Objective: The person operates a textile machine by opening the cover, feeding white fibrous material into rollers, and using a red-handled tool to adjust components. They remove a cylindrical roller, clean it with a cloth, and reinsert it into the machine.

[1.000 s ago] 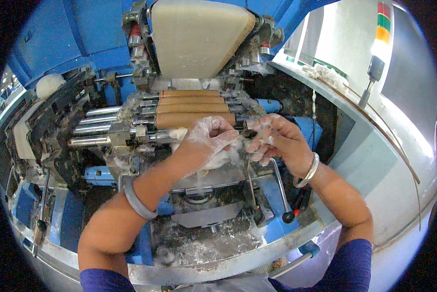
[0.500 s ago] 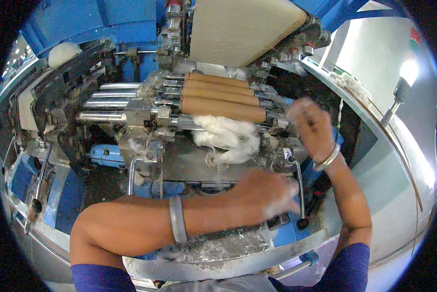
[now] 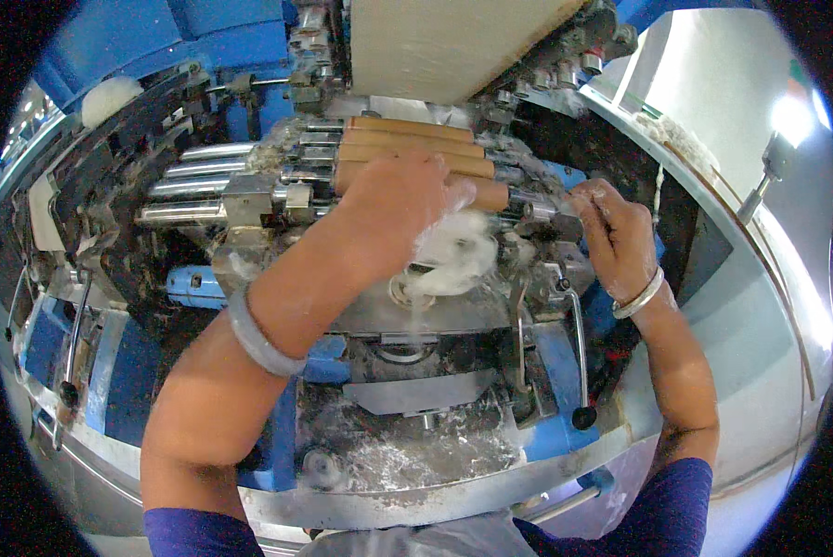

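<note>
My left hand point(image 3: 402, 200) reaches over the front of the brown rollers point(image 3: 412, 153), beside a loose bundle of white fibre point(image 3: 463, 255). White fluff shows about its fingertips, but motion smears the fingers, so its grip is unclear. At the right end of the rollers is my right hand point(image 3: 618, 232), fingers curled in and pressed together. Whatever lies between those fingers, if anything, is hidden. The fibre hangs below the front roller, over a dark metal plate point(image 3: 370, 316), and my left hand and forearm cover part of it.
Bare steel rollers point(image 3: 193, 187) extend to the left. A crank-like lever with a black knob point(image 3: 583, 418) stands at lower right, another lever point(image 3: 75, 343) at left. A cream panel point(image 3: 453, 46) hangs above. A white fibre clump point(image 3: 110, 100) rests at upper left.
My left hand has swung forward and leftward, from above the near right lever up to the rollers and fibre. My right hand has shifted only slightly, its fingers now curled more clearly.
</note>
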Motion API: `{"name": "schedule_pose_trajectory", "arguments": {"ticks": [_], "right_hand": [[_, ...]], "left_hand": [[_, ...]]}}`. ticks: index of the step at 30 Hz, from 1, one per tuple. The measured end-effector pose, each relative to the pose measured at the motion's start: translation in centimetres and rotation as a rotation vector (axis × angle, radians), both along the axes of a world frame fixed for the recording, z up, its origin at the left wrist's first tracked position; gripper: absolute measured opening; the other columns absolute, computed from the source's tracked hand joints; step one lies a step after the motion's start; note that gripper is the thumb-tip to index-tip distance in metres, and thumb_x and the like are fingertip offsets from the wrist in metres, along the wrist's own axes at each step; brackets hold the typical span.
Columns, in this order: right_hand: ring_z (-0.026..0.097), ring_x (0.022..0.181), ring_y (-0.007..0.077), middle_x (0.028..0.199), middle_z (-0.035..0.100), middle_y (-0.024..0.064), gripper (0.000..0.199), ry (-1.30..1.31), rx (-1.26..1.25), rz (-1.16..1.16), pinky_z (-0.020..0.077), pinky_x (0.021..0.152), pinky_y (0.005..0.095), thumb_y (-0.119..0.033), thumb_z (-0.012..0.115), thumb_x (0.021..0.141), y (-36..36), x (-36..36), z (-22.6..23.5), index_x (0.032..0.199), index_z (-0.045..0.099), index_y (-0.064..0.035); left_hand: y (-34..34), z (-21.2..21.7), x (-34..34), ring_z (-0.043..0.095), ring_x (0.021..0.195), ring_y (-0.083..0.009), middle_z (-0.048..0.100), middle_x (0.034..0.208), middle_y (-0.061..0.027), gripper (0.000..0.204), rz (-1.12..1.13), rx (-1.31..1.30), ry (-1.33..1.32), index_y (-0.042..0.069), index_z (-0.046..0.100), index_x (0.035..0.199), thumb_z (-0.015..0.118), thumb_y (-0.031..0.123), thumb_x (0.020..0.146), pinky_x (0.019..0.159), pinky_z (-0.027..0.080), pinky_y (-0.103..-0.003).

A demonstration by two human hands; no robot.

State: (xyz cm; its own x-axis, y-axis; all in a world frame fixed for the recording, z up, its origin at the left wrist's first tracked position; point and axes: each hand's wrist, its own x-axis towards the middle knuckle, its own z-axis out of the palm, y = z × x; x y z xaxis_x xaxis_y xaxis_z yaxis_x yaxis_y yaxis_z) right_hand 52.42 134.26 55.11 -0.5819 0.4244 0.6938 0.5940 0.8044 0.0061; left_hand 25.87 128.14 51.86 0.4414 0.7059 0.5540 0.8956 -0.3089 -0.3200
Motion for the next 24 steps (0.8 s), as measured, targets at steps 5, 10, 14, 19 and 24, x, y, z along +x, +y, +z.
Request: {"name": "schedule_pose_trajectory", "arguments": {"ticks": [5, 10, 14, 19, 24], "right_hand": [[0.041, 0.048, 0.0151, 0.058, 0.046, 0.0115, 0.012, 0.097, 0.069, 0.109, 0.0356, 0.048, 0.0273, -0.009, 0.051, 0.092, -1.2, 0.8, -0.1, 0.092, 0.058, 0.0009], [0.045, 0.049, 0.0144, 0.06, 0.051, 0.0118, 0.013, 0.135, 0.127, 0.173, 0.0374, 0.049, 0.0266, -0.009, 0.051, 0.092, -1.9, 0.6, 0.7, 0.093, 0.058, 0.0012], [0.048, 0.051, 0.014, 0.063, 0.055, 0.0113, 0.013, 0.11, 0.18, 0.161, 0.0393, 0.051, 0.0261, -0.009, 0.05, 0.092, -2.1, 0.7, 1.1, 0.093, 0.059, 0.0016], [0.049, 0.056, 0.0132, 0.069, 0.058, 0.0114, 0.014, 0.227, 0.116, 0.181, 0.0413, 0.055, 0.0251, -0.008, 0.05, 0.092, -1.7, 0.0, 1.7, 0.092, 0.06, 0.002], [0.052, 0.061, 0.0147, 0.075, 0.06, 0.0128, 0.015, 0.276, 0.085, 0.224, 0.0446, 0.06, 0.0266, -0.008, 0.05, 0.093, -1.4, -0.6, 1.7, 0.092, 0.06, 0.0024]], "left_hand": [[1.8, -1.4, 1.0, 0.059, 0.091, -0.0229, 0.06, 0.091, -0.0059, 0.02, -0.097, 0.154, 0.113, 0.013, 0.063, 0.095, 0.062, 0.013, 0.075, 0.075, 0.049, -0.036], [1.5, -1.4, 0.5, 0.059, 0.088, -0.0276, 0.06, 0.09, -0.007, 0.018, 0.064, 0.136, -0.234, 0.013, 0.062, 0.09, 0.061, 0.008, 0.073, 0.074, 0.048, -0.039], [0.6, -0.4, 0.0, 0.058, 0.089, -0.0299, 0.06, 0.093, -0.0081, 0.021, -0.02, 0.374, -0.54, 0.013, 0.062, 0.091, 0.061, 0.008, 0.07, 0.072, 0.046, -0.041], [1.2, -1.0, 1.3, 0.053, 0.102, -0.0268, 0.058, 0.103, -0.0078, 0.029, -0.258, 0.35, -0.148, 0.014, 0.063, 0.094, 0.064, 0.01, 0.066, 0.082, 0.04, -0.04], [2.6, -5.1, 2.1, 0.05, 0.107, -0.0226, 0.056, 0.11, -0.0083, 0.04, -0.482, 0.062, -0.144, 0.012, 0.061, 0.101, 0.067, 0.01, 0.061, 0.088, 0.037, -0.042]]}}
